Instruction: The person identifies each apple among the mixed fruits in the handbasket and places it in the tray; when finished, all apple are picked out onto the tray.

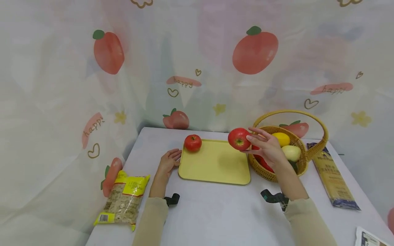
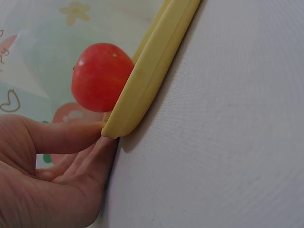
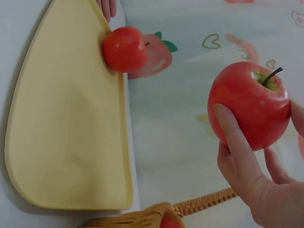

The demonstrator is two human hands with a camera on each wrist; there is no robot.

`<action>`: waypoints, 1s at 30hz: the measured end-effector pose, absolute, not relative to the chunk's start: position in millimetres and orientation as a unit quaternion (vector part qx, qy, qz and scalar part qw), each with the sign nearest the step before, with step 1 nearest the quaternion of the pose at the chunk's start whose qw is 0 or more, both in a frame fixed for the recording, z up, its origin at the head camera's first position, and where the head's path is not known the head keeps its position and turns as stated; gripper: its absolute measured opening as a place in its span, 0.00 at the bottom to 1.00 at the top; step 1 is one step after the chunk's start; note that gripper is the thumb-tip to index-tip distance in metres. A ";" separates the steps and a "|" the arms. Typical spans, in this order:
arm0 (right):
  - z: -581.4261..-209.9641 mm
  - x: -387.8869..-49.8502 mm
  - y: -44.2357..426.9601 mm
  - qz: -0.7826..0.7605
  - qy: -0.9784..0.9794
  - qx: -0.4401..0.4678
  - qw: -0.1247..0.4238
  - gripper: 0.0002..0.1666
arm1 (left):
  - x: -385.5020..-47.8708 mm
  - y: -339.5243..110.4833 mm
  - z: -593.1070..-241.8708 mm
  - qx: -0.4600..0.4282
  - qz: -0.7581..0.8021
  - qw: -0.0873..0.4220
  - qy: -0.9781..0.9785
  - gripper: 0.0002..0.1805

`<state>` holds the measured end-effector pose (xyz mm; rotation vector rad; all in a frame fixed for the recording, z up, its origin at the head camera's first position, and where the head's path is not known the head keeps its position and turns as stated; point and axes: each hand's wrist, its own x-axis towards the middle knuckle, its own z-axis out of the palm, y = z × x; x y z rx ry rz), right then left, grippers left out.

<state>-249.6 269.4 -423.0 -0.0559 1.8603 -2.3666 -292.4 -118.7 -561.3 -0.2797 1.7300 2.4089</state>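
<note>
My right hand holds a red apple in the air over the right end of a yellow tray. In the right wrist view, thumb and fingers lie around this apple, its dark stem showing. A second red apple sits in the tray's far left corner. At the tray's left edge, my left hand pinches the rim between thumb and fingers, the fingers partly hidden. Just right of the tray, behind the right hand, stands a wicker basket.
The basket holds a yellow lemon-like fruit, a pale round one and red ones; its tall handle arches up. A yellow-and-clear bag lies at left, a long packet at right. Printed cloth hangs behind the table.
</note>
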 end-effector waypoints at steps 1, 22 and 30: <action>-424.6 -252.1 268.4 -0.786 0.614 -0.017 0.068 0.31 | -293.0 -118.2 -562.0 -0.092 0.808 0.081 0.577 0.43; -457.7 -293.3 229.6 -0.788 0.604 0.022 0.118 0.37 | -293.9 -118.4 -564.1 -0.099 0.797 0.080 0.590 0.42; -471.1 -307.6 219.6 -0.777 0.616 0.050 0.123 0.40 | -293.4 -118.9 -561.2 -0.093 0.797 0.084 0.591 0.42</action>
